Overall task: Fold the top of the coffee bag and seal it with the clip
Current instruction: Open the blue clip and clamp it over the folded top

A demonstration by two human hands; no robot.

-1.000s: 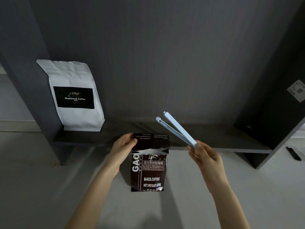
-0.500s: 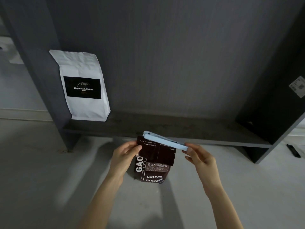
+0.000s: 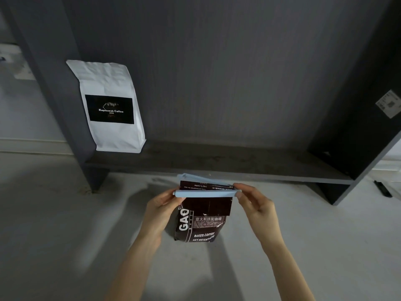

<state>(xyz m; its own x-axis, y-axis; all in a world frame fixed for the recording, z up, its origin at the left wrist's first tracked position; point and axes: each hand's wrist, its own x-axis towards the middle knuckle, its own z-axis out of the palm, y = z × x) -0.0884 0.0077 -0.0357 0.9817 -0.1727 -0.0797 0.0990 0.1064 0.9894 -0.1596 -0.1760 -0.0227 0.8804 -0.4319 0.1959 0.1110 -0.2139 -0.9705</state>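
A dark brown coffee bag (image 3: 200, 227) stands upright on the pale floor, its top folded forward and down. A light blue clip (image 3: 206, 194) lies level across the fold, one arm in front and the other arm (image 3: 195, 178) behind the flap, still spread apart at the left. My left hand (image 3: 161, 208) pinches the bag's left top corner and the clip's left end. My right hand (image 3: 255, 203) grips the clip's right end, where the arms join.
A white coffee bag (image 3: 110, 107) with a black label stands at the left of a low dark grey shelf (image 3: 217, 161). Dark side panels rise on both sides. A small black object (image 3: 383, 189) lies on the floor at far right.
My right hand swung the clip down from a raised, tilted pose to level and slid it over the folded top. The view shifted, with the bag now closer.
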